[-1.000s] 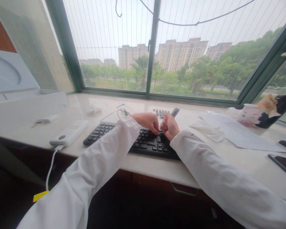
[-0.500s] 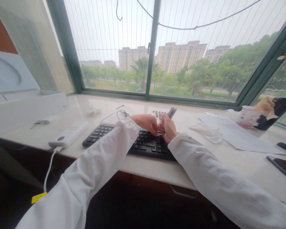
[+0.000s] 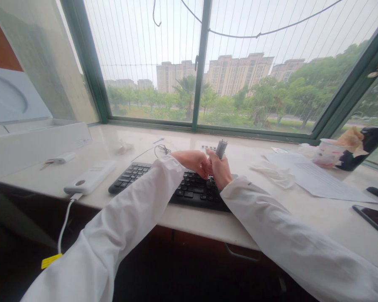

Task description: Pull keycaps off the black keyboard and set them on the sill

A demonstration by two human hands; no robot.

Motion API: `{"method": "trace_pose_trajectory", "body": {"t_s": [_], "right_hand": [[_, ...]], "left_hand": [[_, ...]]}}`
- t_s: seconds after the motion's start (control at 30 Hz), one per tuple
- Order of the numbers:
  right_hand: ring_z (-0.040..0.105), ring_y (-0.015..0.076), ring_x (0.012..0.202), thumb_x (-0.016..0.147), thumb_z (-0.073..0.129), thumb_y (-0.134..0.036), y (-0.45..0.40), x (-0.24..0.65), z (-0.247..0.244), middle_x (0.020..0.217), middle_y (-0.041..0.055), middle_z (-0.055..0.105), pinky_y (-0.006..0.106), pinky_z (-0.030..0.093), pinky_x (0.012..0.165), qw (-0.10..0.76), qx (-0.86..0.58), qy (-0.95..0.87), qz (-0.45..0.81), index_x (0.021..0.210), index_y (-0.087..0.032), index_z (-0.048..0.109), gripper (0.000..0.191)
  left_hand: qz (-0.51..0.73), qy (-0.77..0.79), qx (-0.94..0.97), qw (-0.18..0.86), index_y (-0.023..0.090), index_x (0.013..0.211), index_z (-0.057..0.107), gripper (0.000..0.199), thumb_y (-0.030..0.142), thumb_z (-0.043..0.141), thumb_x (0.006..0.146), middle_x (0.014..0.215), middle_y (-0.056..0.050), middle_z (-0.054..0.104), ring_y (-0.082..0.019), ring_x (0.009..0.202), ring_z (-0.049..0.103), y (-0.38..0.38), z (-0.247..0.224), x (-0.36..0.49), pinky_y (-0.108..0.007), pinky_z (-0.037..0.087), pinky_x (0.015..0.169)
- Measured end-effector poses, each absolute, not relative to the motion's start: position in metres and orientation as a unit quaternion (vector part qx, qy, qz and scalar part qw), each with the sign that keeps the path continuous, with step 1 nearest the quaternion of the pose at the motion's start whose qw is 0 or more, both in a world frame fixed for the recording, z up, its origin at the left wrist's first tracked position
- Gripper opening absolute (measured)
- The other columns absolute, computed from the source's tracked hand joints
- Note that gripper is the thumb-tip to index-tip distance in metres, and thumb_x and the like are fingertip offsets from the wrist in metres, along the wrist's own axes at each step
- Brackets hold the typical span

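Note:
A black keyboard lies near the counter's front edge, with both hands over its right-hand part. My right hand is closed around a grey tool, whose blunt end sticks up above the fist; its lower end is hidden. Right beside it, my left hand has its fingers pinched together at the right hand's fingertips. Whatever it may hold there is too small to make out. Behind the hands, several small keycaps sit in rows on the counter, partly covered by the right hand.
A thin dark cable lies behind the keyboard. To the left are a white power bank with a cord and a white box. Crumpled tissue, paper, a paper cup and a phone lie to the right.
My right hand has turned, swinging the grey tool's upper end to the left and more upright; it now covers more keycaps. My left hand stays nearly in place.

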State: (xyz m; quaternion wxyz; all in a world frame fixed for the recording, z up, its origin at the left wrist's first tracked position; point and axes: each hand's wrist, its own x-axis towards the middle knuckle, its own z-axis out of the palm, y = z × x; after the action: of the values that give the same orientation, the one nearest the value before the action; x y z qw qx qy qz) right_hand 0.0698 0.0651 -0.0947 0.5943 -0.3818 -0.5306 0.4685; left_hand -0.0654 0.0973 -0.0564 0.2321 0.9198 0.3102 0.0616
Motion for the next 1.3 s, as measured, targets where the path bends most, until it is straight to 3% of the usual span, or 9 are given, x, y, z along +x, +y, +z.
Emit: {"method": "trace_pose_trajectory", "body": {"t_s": [0.17,0.87,1.1,1.3], "right_hand": [[0.033,0.0091,0.036,0.076,0.063,-0.050,0.064,0.068,-0.096,0.037,-0.0055,0.035,0.026,0.027,0.037,0.605,-0.375,-0.532,0.458,0.047,-0.023,0.038,0.046],[0.035,0.0101,0.034,0.079,0.059,-0.047,0.064,0.067,-0.096,0.035,-0.0039,0.038,0.026,0.027,0.035,0.617,-0.390,-0.516,0.449,0.045,-0.023,0.040,0.046],[0.033,0.0090,0.039,0.078,0.060,-0.048,0.064,0.068,-0.096,0.040,-0.0053,0.035,0.026,0.027,0.039,0.621,-0.403,-0.538,0.403,0.048,-0.022,0.040,0.045],[0.035,0.0091,0.040,0.078,0.058,-0.048,0.063,0.067,-0.096,0.042,-0.0047,0.037,0.026,0.028,0.040,0.614,-0.414,-0.548,0.390,0.047,-0.021,0.039,0.046]], "left_hand": [[0.070,0.286,0.919,0.260,0.014,0.087,0.076,0.017,0.020,0.074,0.071,0.085,-0.005,0.075,-0.016,0.076,0.067,0.098,-0.058,-0.065,-0.028,0.050,0.076],[0.038,0.332,0.922,0.198,0.018,0.090,0.076,0.021,0.028,0.073,0.072,0.084,-0.002,0.074,-0.016,0.076,0.066,0.086,-0.048,-0.065,-0.025,0.046,0.071],[0.050,0.342,0.922,0.171,0.024,0.097,0.077,0.039,0.046,0.079,0.066,0.083,-0.003,0.072,-0.018,0.074,0.065,0.088,-0.045,-0.069,-0.028,0.046,0.069],[0.067,0.338,0.921,0.181,0.022,0.093,0.078,0.039,0.042,0.084,0.059,0.092,-0.004,0.073,-0.021,0.085,0.065,0.090,-0.049,-0.067,-0.030,0.047,0.077]]}}
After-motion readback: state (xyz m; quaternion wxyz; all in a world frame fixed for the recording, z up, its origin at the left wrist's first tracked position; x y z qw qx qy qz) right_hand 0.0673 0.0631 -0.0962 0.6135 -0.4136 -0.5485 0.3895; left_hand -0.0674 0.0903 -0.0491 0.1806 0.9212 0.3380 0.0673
